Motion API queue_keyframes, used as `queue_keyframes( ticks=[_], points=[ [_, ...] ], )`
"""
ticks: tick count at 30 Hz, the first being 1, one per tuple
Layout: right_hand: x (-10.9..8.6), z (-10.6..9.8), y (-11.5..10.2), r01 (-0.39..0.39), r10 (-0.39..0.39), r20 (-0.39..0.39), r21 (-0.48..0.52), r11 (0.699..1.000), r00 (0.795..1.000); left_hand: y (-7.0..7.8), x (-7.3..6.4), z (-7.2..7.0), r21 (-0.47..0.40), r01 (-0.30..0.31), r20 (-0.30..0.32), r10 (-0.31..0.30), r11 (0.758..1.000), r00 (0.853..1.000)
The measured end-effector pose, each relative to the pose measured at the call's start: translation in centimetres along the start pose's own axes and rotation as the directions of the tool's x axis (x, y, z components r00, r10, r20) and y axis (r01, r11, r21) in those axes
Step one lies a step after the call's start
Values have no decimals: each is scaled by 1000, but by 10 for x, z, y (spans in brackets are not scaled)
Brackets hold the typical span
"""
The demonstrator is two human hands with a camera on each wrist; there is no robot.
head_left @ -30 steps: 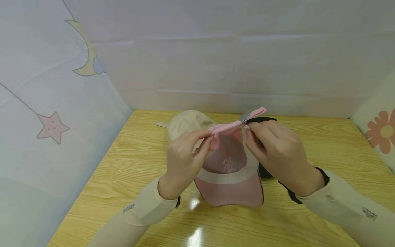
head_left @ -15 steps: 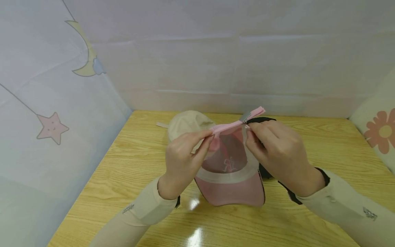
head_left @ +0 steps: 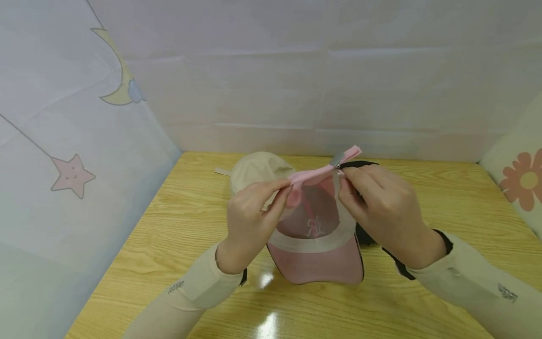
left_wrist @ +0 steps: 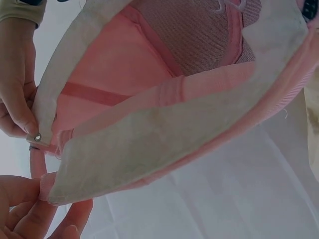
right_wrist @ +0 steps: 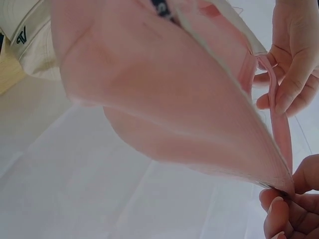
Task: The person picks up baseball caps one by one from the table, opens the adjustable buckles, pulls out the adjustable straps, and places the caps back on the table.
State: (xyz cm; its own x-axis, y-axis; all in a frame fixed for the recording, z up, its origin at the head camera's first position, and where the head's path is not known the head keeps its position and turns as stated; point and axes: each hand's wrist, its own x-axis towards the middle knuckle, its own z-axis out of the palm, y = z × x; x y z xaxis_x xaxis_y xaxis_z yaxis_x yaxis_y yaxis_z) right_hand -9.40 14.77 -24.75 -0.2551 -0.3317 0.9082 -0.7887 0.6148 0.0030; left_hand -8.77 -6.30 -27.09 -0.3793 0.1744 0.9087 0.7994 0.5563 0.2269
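In the head view a pink baseball cap (head_left: 319,263) hangs between my hands, its brim toward me and its inside showing. Its back strap (head_left: 311,175) runs from one hand to the other. My left hand (head_left: 251,212) pinches the strap's left end at the cap's edge between thumb and fingers. With thumb and fingertips my right hand (head_left: 383,202) grips the cap's edge just below a grey metal buckle (head_left: 337,160). A free strap end (head_left: 352,152) sticks out past the buckle. The left wrist view shows the cap's white inner band (left_wrist: 134,144) and a small metal eyelet (left_wrist: 38,137).
A cream cap (head_left: 260,167) sits behind the pink one, to the left, its strap end (head_left: 222,171) lying on the wooden table (head_left: 178,245). A black cap (head_left: 364,234) is mostly hidden behind the pink cap and my right hand. Printed cloth walls (head_left: 271,89) surround the table.
The strap's free end beyond the buckle has shifted slightly left. Both hands stay nearly in place with the same grips.
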Motion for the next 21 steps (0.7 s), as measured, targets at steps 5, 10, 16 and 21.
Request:
queue_keyframes(
  ticks=[5, 10, 16, 21],
  points=[
    [-1, 0, 0, -9, 9, -9, -7, 1000, 1000, -1, -1, -1, 9, 6, -2, -6, 1000, 1000],
    [-1, 1, 0, -9, 9, -16, -8, 1000, 1000, -1, 0, -1, 7, 11, -2, -11, 1000, 1000],
    [0, 1, 0, -6, 6, -16, -8, 1000, 1000, -2, 0, -2, 1, 7, -6, -7, 1000, 1000],
    [0, 0, 2, -13, 12, -16, -12, 1000, 1000, -3, 0, -3, -5, 12, -2, -12, 1000, 1000]
  ],
)
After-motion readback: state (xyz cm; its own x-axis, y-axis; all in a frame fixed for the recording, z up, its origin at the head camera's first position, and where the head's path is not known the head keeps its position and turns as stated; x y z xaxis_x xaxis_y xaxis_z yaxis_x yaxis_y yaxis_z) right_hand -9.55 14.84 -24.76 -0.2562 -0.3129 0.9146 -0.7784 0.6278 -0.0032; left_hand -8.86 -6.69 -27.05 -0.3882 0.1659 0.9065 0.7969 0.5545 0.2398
